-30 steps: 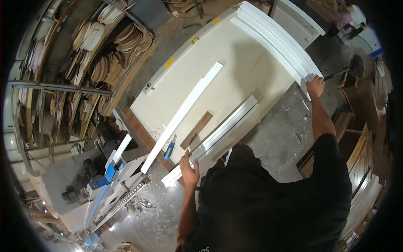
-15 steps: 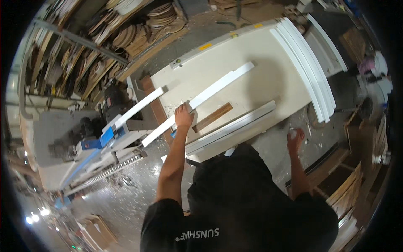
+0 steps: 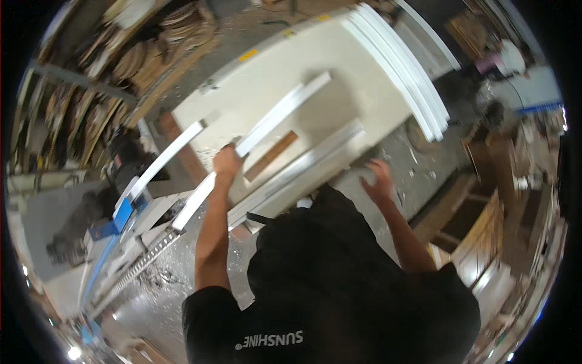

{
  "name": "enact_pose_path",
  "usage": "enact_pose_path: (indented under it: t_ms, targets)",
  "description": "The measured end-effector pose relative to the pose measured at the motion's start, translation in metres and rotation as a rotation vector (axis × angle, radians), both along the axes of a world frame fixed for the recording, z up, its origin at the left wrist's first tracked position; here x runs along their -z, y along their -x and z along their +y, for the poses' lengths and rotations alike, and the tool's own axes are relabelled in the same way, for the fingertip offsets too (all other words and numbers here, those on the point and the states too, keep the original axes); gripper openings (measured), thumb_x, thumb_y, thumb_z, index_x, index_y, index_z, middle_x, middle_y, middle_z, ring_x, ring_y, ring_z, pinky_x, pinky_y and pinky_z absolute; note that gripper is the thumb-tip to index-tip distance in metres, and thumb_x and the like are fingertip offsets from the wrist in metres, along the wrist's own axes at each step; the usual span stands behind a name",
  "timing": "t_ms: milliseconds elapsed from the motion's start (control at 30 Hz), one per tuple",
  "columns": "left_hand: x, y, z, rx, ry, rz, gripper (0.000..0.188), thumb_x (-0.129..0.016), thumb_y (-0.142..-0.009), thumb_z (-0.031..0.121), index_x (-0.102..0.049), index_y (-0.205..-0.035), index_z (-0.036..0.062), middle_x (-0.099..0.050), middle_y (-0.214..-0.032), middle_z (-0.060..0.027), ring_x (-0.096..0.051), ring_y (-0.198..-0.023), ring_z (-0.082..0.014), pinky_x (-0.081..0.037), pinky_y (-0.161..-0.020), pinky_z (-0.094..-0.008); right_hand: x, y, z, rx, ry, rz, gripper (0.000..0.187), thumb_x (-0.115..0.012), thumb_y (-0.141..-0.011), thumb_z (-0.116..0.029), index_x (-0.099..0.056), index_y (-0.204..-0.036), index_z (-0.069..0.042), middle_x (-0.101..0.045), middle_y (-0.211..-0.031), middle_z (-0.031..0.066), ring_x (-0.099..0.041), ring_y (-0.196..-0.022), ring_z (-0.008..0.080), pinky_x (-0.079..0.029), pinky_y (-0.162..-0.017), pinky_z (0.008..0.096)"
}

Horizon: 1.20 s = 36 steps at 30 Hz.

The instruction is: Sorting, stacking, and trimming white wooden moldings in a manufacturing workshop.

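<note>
Gripping a long white moulding strip (image 3: 267, 124), the left hand (image 3: 227, 164) closes round it partway along its length, at about 10 o'clock from the person's black-shirted torso (image 3: 339, 285). Strip runs from 7 o'clock to 1 o'clock across a pale cream panel (image 3: 321, 67) lying flat on the bench. Right hand (image 3: 377, 180) at roughly 1 o'clock from the torso, fingers spread and loose, holding nothing, hovering by the near end of a second white strip (image 3: 303, 173); contact cannot be told, picture blurred there. Small brown wooden block (image 3: 271, 156) lies between the two strips. Third white strip (image 3: 160, 162) lies at 9 o'clock, beyond the panel's edge, over a blue-and-grey machine (image 3: 115, 224). Stacked white mouldings (image 3: 403, 79) sit at 2 o'clock on the panel.
</note>
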<state>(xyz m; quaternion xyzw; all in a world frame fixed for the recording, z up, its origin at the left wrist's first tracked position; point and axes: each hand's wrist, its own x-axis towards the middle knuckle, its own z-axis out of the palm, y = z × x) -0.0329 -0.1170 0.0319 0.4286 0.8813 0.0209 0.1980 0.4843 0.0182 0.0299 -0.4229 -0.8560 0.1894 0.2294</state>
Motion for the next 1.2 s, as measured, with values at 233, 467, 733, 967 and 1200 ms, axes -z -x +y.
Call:
enact_pose_path:
  t_ms: [233,467,733,967,1200]
  targets:
    - [-0.009,-0.056,-0.05,-0.046,0.12,-0.24,0.093,-0.079,-0.073,0.079,-0.077,-0.123,0.0013,-0.078,-0.112,-0.0263,-0.076,-0.109,-0.0413,-0.059,-0.096,-0.0497,-0.02,0.137,-0.013,-0.575,0.019,-0.278,0.095,-0.088,-0.079,-0.034,-0.046,-0.161,-0.008,-0.036,-0.17,0.0177,-0.032,-0.159,0.0378,-0.031,-0.131,0.0503]
    - [-0.001,-0.081,-0.055,0.003,0.151,-0.167,0.112,-0.049,-0.082,0.098,-0.073,-0.133,0.0017,-0.077,-0.115,-0.0275,-0.075,-0.111,-0.043,-0.059,-0.094,-0.0537,-0.007,0.187,0.0,-0.845,-0.092,-0.194,0.108,-0.09,-0.068,-0.026,-0.043,-0.163,-0.009,-0.034,-0.172,0.0191,-0.028,-0.161,0.0401,-0.022,-0.135,0.0517]
    - [0.051,-0.085,-0.077,0.113,-0.315,0.126,0.071,-0.057,-0.096,0.073,-0.075,-0.101,0.0045,-0.077,-0.103,-0.0216,-0.075,-0.097,-0.0384,-0.059,-0.085,-0.0502,0.021,0.212,0.011,-0.922,-0.081,-0.292,0.121,-0.096,-0.067,-0.032,-0.032,-0.169,-0.015,-0.024,-0.175,0.0176,-0.023,-0.162,0.0409,-0.019,-0.134,0.0566]
    - [0.052,-0.138,-0.126,0.061,-0.301,-0.008,0.065,-0.061,-0.103,0.053,-0.059,-0.145,0.0032,-0.065,-0.134,-0.0187,-0.058,-0.127,-0.0386,-0.045,-0.112,-0.0497,0.038,0.202,0.036,-0.868,0.126,-0.338,0.117,-0.095,-0.069,-0.038,-0.036,-0.164,-0.005,-0.046,-0.159,0.0237,-0.039,-0.15,0.0465,-0.029,-0.127,0.0599]
    - [0.068,-0.103,-0.268,-0.406,-0.2,0.431,0.076,-0.074,-0.096,0.053,-0.059,-0.143,-0.0052,-0.057,-0.148,-0.03,-0.046,-0.144,-0.0481,-0.03,-0.125,-0.0595,0.078,0.116,0.138,-0.583,-0.105,-0.182,0.107,-0.091,-0.077,-0.051,-0.043,-0.16,-0.005,-0.035,-0.168,0.0256,-0.028,-0.157,0.0477,-0.024,-0.129,0.0624]
